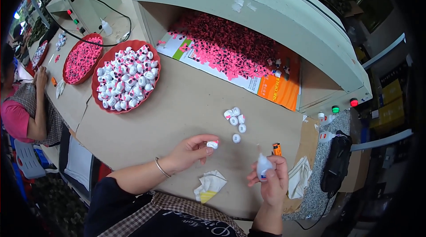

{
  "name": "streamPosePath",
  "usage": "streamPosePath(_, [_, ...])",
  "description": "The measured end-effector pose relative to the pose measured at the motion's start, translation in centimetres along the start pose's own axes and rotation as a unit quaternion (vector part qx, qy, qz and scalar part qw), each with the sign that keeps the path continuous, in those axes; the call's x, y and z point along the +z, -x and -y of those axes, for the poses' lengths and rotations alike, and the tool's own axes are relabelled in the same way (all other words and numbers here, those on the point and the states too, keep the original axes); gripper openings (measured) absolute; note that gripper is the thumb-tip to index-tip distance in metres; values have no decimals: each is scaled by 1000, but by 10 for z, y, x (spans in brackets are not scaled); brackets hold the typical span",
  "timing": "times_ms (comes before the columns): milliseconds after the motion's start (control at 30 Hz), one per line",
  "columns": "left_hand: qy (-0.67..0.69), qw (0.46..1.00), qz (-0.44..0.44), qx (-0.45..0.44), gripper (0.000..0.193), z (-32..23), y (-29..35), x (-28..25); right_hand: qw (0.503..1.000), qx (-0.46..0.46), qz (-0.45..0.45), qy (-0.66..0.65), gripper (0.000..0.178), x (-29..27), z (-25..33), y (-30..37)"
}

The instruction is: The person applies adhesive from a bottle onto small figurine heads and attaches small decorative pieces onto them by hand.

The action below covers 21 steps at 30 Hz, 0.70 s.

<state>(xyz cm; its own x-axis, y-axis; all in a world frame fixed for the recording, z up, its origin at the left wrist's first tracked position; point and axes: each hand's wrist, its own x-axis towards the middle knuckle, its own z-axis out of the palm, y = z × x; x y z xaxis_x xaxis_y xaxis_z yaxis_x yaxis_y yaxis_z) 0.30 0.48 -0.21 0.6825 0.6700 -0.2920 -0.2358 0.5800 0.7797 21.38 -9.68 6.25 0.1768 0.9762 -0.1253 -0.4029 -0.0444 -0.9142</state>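
My left hand (191,152) pinches a small white figure head (213,144) with a bit of pink on it, between thumb and fingertips. In my right hand (274,178) is a small white squeeze bottle (264,166), held upright with its thin nozzle pointing up. The two hands are apart over the table. Several similar white pieces (234,116) lie loosely grouped beyond them, and one single white piece (236,138) sits nearer, between the hands. A crumpled white and yellow cloth (210,185) lies close to my body below the left hand.
A red bowl (155,81) heaped with white and pink pieces stands left, beside another bowl of pink parts (84,57). Pink parts (222,50) pile under the pale hood (248,1). An orange lighter (277,149) and white cloth (300,177) lie right. A co-worker (26,112) sits far left.
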Motion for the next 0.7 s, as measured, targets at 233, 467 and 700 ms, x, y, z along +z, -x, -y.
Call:
streamPosePath(233, [-62, 994, 6, 88, 32, 12, -2, 0, 999, -16, -30, -6, 20, 16, -53, -16])
streamPosePath(467, [-35, 996, -20, 85, 32, 7, -5, 3, 967, -195, -37, 159, 24, 16, -64, -15])
streamPosePath(700, [-35, 995, 2, 94, 34, 8, -4, 0, 923, -266, -34, 275, 26, 17, -71, -14])
